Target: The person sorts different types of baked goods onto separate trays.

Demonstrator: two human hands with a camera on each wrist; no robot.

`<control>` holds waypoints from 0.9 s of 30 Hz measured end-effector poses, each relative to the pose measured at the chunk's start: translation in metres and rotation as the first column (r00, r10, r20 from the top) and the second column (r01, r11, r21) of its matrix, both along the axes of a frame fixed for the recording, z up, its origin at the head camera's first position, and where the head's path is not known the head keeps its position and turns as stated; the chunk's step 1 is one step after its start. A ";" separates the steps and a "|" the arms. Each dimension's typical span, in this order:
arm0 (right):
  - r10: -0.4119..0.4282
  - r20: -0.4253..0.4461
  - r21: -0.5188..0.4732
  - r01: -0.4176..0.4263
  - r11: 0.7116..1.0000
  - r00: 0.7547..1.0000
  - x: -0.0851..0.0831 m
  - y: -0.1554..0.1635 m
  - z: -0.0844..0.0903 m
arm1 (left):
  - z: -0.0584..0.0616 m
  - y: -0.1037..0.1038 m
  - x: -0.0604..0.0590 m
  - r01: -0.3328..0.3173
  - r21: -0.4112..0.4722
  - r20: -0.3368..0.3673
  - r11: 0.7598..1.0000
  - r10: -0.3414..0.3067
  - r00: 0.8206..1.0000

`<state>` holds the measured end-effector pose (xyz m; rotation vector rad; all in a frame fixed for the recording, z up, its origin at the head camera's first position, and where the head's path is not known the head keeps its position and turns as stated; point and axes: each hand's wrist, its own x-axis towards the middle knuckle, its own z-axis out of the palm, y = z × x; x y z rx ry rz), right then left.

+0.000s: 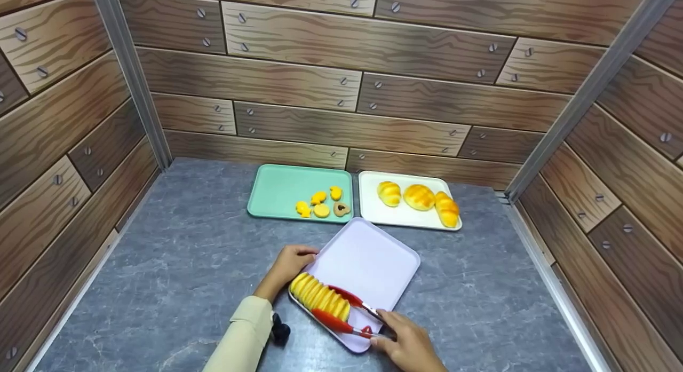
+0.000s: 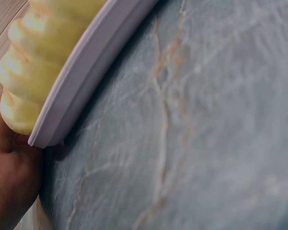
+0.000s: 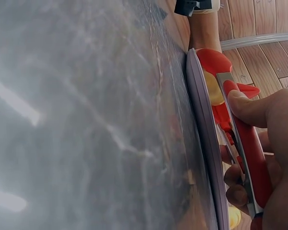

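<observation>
A lavender tray [image 1: 373,260] lies slantwise on the grey marble-look tabletop. A long ridged yellow bread [image 1: 319,298] lies along its near left rim. My left hand [image 1: 291,261] grips the tray's left corner; in the left wrist view the palm [image 2: 9,182] sits under the tray rim [image 2: 81,81], with the bread [image 2: 33,62] above it. My right hand [image 1: 397,334] holds red tongs [image 1: 341,309], whose two arms flank the bread's near end. The right wrist view shows a finger [image 3: 259,106] pressing on the tongs [image 3: 245,148] beside the tray rim [image 3: 201,139].
At the back stands a green tray [image 1: 277,190] with several small yellow cookies [image 1: 320,204]. To its right a white tray [image 1: 373,212] holds three golden rolls [image 1: 419,197]. Wood-pattern walls close in the table on three sides. A small black object [image 1: 280,329] sits by my left sleeve.
</observation>
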<state>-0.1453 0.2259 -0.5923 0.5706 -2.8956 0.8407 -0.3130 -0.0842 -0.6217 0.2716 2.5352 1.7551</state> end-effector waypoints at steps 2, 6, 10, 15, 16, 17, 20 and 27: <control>-0.006 -0.007 -0.003 0.006 1.000 1.000 0.001 0.001 0.000 | 0.000 0.000 0.000 0.002 0.002 -0.008 1.000 -0.002 1.000; -0.029 -0.013 -0.017 0.029 0.999 0.999 0.001 0.003 0.000 | 0.000 0.001 0.000 0.000 0.010 -0.013 1.000 0.000 1.000; -0.052 -0.010 -0.034 0.052 0.998 0.999 0.001 0.008 0.000 | 0.000 0.001 0.001 -0.008 0.014 -0.013 1.000 0.008 1.000; -0.089 -0.054 -0.056 0.086 0.995 0.995 0.000 0.013 0.000 | -0.001 0.001 0.001 -0.011 0.018 -0.016 1.000 0.011 1.000; -0.099 -0.058 -0.063 0.095 0.993 0.993 0.000 0.014 0.000 | -0.002 0.001 0.001 -0.011 0.019 -0.011 1.000 0.012 1.000; -0.110 -0.061 -0.075 0.105 0.992 0.992 0.000 0.015 0.000 | -0.002 0.001 0.000 -0.013 0.022 -0.009 1.000 0.013 1.000; -0.152 -0.044 -0.108 0.146 0.983 0.987 -0.003 0.019 0.003 | -0.003 0.002 -0.001 -0.016 0.025 -0.004 1.000 0.016 1.000; -0.247 -0.053 -0.159 0.236 0.959 0.968 -0.011 0.031 0.008 | -0.002 0.002 -0.001 -0.019 0.007 0.004 1.000 0.019 1.000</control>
